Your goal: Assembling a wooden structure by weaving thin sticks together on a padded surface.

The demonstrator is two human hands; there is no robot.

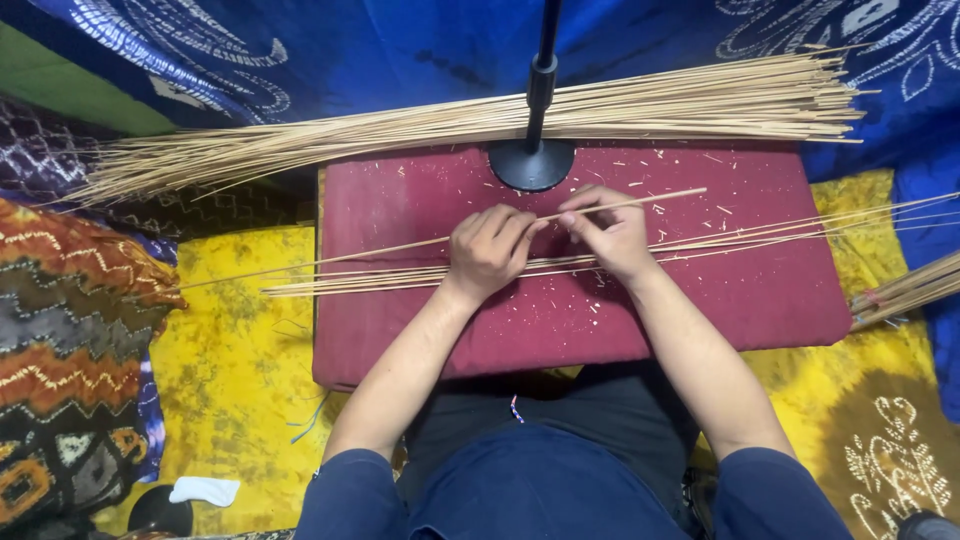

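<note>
My left hand [488, 250] and my right hand [610, 232] both grip one thin pale stick [655, 199] that slants across a dark red cushion board [760, 290]. The hands sit close together at the board's middle. The stick runs from lower left to upper right. Under my hands lies a small bunch of similar sticks [340, 285], spread lengthwise over the board and past both of its sides.
A large bundle of sticks [400, 135] lies along the board's far edge. A black stand [532, 160] with a round base rises there. More sticks [905, 290] lie at the right. Patterned yellow and blue cloths cover the floor; a striped cushion [70, 340] is at left.
</note>
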